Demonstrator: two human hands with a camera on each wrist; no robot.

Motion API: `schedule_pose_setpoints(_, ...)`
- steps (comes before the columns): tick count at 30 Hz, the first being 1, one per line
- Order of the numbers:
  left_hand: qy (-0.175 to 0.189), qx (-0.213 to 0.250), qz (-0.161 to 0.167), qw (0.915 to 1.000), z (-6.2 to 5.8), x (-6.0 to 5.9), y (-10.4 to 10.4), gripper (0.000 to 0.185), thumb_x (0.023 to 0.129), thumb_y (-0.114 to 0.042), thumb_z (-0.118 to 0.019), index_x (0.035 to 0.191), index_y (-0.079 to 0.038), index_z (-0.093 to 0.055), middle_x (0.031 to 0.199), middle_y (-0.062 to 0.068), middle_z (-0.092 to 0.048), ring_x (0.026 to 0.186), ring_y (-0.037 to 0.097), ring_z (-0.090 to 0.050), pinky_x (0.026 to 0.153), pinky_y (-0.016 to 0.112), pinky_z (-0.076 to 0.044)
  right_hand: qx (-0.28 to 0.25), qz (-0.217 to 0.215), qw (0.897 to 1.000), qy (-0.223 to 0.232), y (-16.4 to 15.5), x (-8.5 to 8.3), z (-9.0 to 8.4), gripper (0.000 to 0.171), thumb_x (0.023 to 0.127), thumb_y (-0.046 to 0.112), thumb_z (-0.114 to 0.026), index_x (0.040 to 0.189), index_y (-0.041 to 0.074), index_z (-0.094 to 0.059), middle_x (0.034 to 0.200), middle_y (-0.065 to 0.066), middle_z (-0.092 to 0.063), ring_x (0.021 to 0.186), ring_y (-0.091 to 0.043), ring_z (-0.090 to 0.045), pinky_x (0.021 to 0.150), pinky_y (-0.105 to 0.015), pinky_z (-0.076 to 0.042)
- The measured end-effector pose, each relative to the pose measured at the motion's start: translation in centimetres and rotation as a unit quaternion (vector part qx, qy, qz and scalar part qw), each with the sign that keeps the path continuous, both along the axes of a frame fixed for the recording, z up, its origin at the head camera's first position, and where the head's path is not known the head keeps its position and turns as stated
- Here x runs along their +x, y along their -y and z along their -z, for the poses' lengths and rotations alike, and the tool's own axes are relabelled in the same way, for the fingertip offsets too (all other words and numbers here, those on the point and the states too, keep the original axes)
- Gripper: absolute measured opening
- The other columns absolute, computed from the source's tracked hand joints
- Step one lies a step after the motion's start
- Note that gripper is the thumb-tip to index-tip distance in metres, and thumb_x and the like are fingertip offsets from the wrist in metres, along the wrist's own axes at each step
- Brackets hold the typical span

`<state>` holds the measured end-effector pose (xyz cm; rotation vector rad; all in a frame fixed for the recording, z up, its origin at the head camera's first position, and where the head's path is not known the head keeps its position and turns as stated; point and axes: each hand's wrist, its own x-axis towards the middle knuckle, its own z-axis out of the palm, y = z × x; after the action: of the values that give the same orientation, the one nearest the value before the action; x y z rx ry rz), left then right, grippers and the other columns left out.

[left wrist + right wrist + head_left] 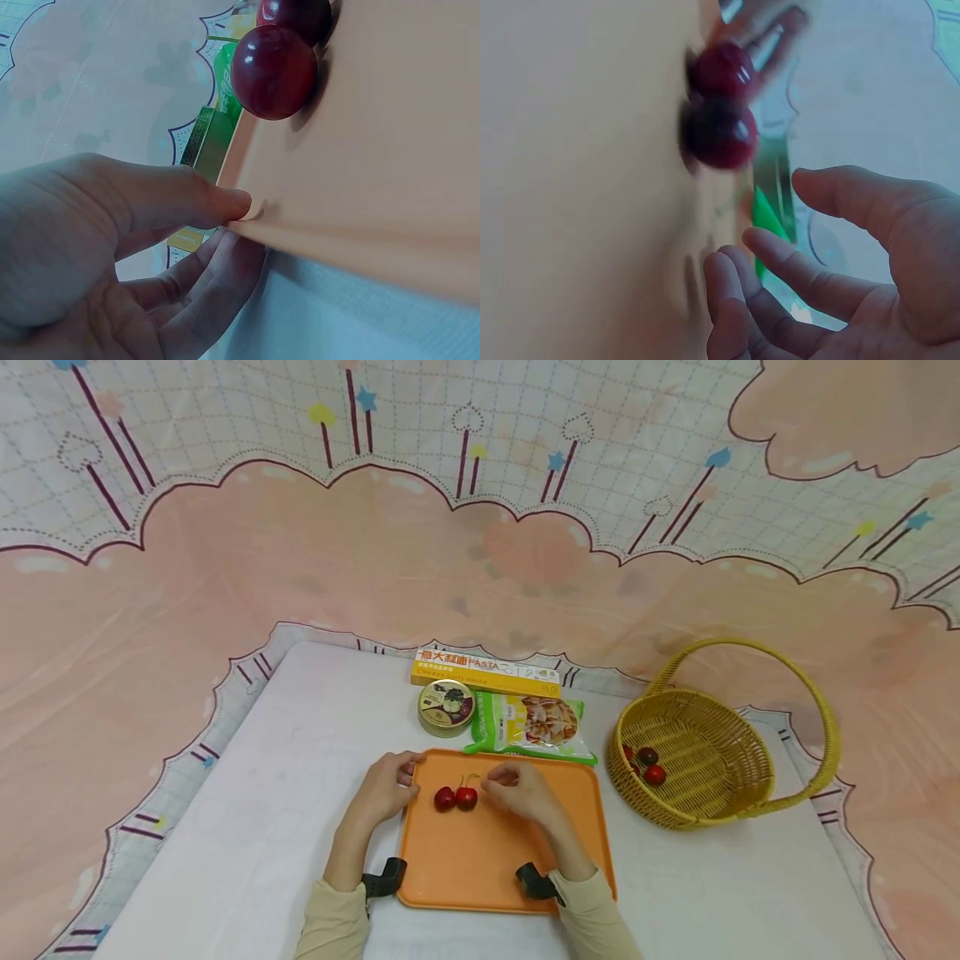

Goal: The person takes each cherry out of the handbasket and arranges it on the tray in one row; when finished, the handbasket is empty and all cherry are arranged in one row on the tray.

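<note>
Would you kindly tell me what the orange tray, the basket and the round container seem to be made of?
Orange tray: probably plastic, smooth and matte, evenly coloured with a raised rim.
Basket: interlaced yellowish strands with slight sheen, perhaps wicker or plastic imitation.
Round container: likely metal, judging by its shiny gold-toned side.

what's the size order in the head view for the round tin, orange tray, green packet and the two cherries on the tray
Orange tray
Green packet
Round tin
Left cherry and right cherry: too alike to rank
</note>
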<state>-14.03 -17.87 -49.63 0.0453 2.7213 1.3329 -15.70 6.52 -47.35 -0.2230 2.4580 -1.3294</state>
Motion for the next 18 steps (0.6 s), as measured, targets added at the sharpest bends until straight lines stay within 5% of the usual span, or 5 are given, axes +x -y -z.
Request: schedule_pose_setpoints(18,0.007,0.003,-0.004,1.0,-0.2,0.2,0.0,0.043,0.08,0.006,-0.069,0.122,0.002,-0.065,0.095,0.011,-0.057,0.082,0.02,-0.057,0.078,0.037,-0.051,0.022,0.103,0.991,-0.079,-11.8,-4.0,-6.3,0.033,0.096,0.015,-0.062,0.119,-0.01,-0.063,0.105,-0.025,-0.067,0.092,-0.034,-0.064,0.07,-0.026,-0.049)
